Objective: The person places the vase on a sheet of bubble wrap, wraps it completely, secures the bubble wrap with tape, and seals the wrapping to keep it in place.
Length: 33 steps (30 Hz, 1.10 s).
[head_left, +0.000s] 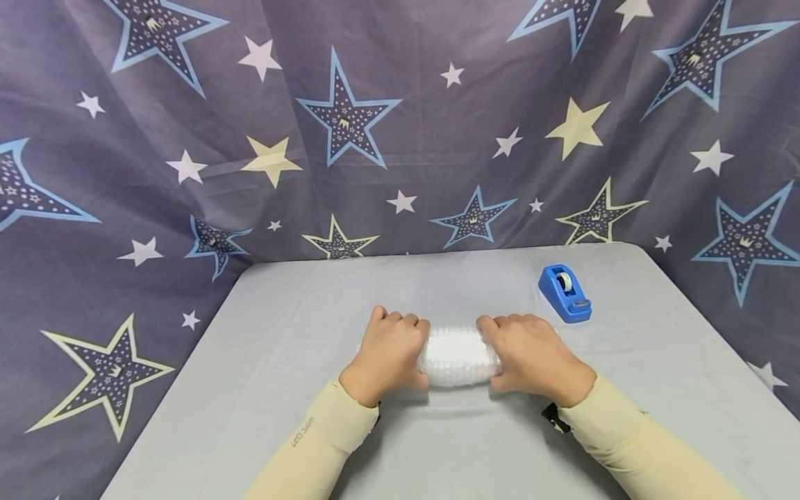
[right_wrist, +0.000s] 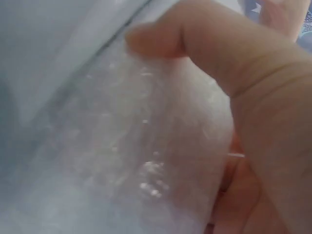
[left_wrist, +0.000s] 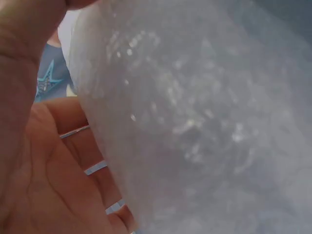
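A roll of bubble wrap (head_left: 459,356), whitish and see-through, lies crosswise between the two hands near the table's middle. The left hand (head_left: 392,349) grips its left end, thumb on the near side and fingers over the far side. At the other end the right hand (head_left: 528,354) holds it the same way. Shiny bubbles of the wrap (left_wrist: 170,112) fill most of the left wrist view. In the right wrist view the right thumb (right_wrist: 161,39) presses on the wrap's surface. Whether anything is wrapped inside cannot be made out.
A blue tape dispenser (head_left: 565,293) with a roll of tape stands at the back right of the table, beyond the right hand. The grey table (head_left: 281,333) ends at a dark star-patterned curtain (head_left: 425,139) behind and at both sides.
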Each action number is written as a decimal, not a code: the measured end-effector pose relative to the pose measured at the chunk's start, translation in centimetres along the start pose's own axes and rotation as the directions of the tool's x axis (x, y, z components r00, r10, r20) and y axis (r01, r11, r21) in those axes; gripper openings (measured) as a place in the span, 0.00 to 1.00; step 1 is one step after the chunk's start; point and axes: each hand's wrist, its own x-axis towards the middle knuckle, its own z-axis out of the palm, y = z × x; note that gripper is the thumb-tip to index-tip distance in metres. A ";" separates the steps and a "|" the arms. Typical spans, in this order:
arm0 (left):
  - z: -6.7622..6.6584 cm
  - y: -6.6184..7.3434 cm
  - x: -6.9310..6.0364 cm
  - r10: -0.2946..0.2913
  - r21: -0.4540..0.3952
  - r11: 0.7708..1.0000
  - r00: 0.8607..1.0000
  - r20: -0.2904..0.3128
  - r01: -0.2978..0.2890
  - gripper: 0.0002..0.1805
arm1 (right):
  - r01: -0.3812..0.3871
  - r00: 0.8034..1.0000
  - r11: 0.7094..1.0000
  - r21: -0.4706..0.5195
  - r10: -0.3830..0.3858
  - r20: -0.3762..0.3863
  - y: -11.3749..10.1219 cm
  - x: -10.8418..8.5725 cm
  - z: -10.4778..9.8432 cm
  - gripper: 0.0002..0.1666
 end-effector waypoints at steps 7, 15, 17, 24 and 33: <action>-0.7 0.1 -0.2 0.010 -0.066 0.998 0.999 0.049 -0.007 0.29 | -0.004 0.999 0.998 0.062 0.001 0.048 0.0 -0.4 -0.8 0.42; -0.8 -0.2 -0.1 0.025 -0.152 0.988 0.995 0.101 -0.009 0.28 | 0.016 0.999 0.988 0.154 -0.021 0.035 0.5 -0.3 -0.8 0.38; -0.8 -0.2 -0.1 0.023 -0.162 0.987 0.993 0.114 -0.004 0.27 | 0.012 0.999 0.986 0.165 -0.018 0.040 0.5 -0.3 -0.7 0.37; -0.6 -0.2 -0.1 0.006 -0.157 0.987 0.989 0.146 0.017 0.32 | 0.002 1.000 0.990 0.144 -0.005 0.025 0.6 -0.2 -0.6 0.37; -0.5 -0.2 -0.1 -0.010 -0.107 0.994 0.991 0.136 0.024 0.39 | 0.010 1.000 0.994 0.106 -0.013 0.026 0.9 0.1 -0.8 0.41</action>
